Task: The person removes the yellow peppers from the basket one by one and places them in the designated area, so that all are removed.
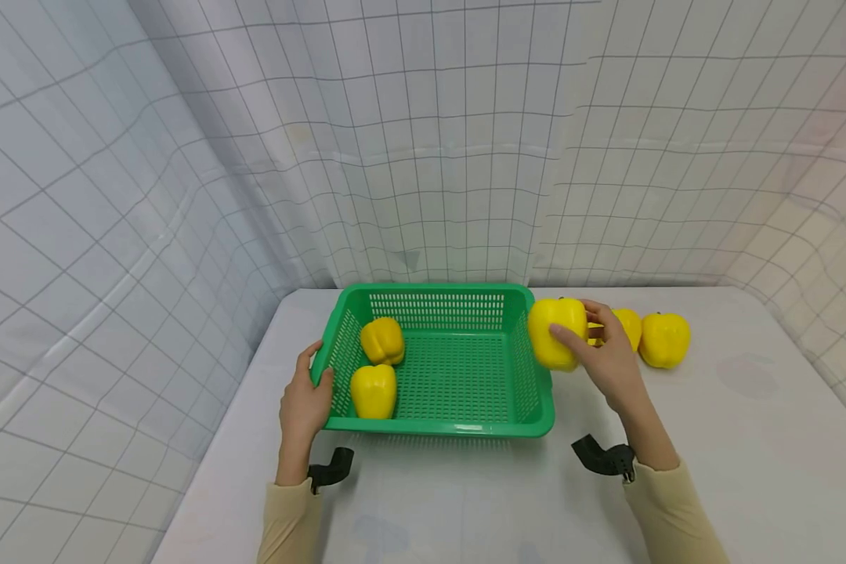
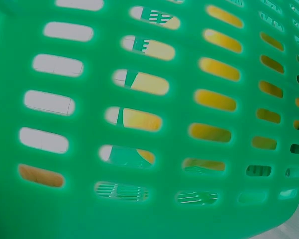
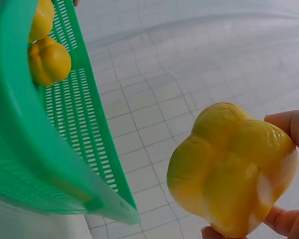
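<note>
A green plastic basket (image 1: pixel 440 429) with slotted walls stands on the table; its slotted wall (image 2: pixel 89 209) fills the left wrist view. Two yellow bell peppers lie inside at its left end, one farther back (image 1: pixel 382 341) and one in front (image 1: pixel 374 392). My left hand (image 1: pixel 306 399) grips the basket's left rim, thumb on the inner side. In my right hand (image 1: pixel 609 356) is another yellow bell pepper (image 1: pixel 558 334), pinched between thumb and fingers beside the basket's right rim. The right wrist view shows this pepper's lobed end (image 3: pixel 231 169) close up.
More yellow bell peppers lie on the table behind and right of my right hand, the outermost (image 1: pixel 665 340) fully visible. A white table (image 1: pixel 451 501) carries everything. Grid-patterned white curtains (image 1: pixel 437 157) hang behind and at both sides.
</note>
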Motion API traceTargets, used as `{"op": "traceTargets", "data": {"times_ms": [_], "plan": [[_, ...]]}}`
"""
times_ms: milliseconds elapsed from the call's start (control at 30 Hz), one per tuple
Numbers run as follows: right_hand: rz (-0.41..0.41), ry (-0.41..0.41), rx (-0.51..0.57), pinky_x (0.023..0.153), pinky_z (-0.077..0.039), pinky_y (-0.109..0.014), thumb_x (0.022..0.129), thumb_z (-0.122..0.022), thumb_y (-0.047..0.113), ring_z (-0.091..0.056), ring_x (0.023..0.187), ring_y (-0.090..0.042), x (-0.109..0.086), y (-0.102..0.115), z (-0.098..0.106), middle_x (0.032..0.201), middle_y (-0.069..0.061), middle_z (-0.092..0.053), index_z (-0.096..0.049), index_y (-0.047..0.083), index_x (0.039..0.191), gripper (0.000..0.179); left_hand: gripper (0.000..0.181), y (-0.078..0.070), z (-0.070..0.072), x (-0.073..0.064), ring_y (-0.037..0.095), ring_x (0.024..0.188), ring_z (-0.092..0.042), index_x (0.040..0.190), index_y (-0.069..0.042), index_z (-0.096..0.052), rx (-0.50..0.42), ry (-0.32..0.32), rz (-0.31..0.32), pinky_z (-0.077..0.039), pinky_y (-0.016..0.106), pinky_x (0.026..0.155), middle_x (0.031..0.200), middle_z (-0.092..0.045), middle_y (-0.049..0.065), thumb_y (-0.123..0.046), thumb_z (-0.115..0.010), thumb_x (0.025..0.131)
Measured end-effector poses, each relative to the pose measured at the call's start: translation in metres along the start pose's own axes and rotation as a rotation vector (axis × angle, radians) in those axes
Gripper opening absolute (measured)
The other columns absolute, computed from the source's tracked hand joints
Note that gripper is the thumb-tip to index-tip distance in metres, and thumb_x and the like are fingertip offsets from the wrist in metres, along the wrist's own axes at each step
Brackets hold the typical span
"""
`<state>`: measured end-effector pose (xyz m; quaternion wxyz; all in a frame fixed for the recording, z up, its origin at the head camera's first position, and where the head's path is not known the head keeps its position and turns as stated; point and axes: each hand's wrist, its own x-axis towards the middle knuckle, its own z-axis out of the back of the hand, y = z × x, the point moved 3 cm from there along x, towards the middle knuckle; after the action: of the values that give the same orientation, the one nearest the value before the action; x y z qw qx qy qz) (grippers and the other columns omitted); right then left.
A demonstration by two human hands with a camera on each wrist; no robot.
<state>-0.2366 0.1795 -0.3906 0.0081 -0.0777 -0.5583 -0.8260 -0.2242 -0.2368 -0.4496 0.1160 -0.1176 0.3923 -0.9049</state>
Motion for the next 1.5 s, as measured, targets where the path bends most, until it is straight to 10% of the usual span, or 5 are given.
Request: {"op": "traceTargets", "data": {"times_ms": [600, 1100, 1500], "plan": [[-0.117, -0.011, -0.051, 0.070, -0.045, -0.022, 0.090, -0.062, 0.043, -0.040, 0.102, -0.026, -0.016, -0.049, 0.032, 0.127, -0.020, -0.039, -0.033, 0.003, 0.143, 0.073, 0.049, -0.001, 0.000, -0.002, 0.023, 0.047, -0.046, 0.145, -0.016, -0.035, -0.004, 0.006, -0.003, -0.034, 0.032, 0.042, 0.068, -0.056, 0.014, -0.022, -0.047, 0.099], [-0.189, 0.146, -0.134, 0.089, -0.039, -0.053, 0.087, -0.064, 0.049, -0.041, 0.117, -0.042, -0.013, -0.090, 0.034, 0.140, -0.028, -0.031, -0.028, -0.002, 0.144, 0.085, 0.049, 0.000, 0.000, -0.001, 0.022, 0.046, -0.045, 0.145, -0.017, -0.035, -0.003, 0.003, -0.001, -0.034, 0.032, 0.042, 0.066, -0.055, 0.013, -0.022, -0.048, 0.099], [-0.184, 0.238, -0.096, 0.093, -0.038, -0.056, 0.087, -0.066, 0.046, -0.042, 0.120, -0.041, -0.011, -0.113, 0.030, 0.141, -0.024, -0.032, -0.032, 0.003, 0.144, 0.079, 0.049, 0.000, -0.001, 0.000, 0.023, 0.047, -0.045, 0.145, -0.018, -0.035, 0.005, -0.002, -0.002, -0.034, 0.032, 0.043, 0.067, -0.055, 0.013, -0.022, -0.048, 0.099]]}}
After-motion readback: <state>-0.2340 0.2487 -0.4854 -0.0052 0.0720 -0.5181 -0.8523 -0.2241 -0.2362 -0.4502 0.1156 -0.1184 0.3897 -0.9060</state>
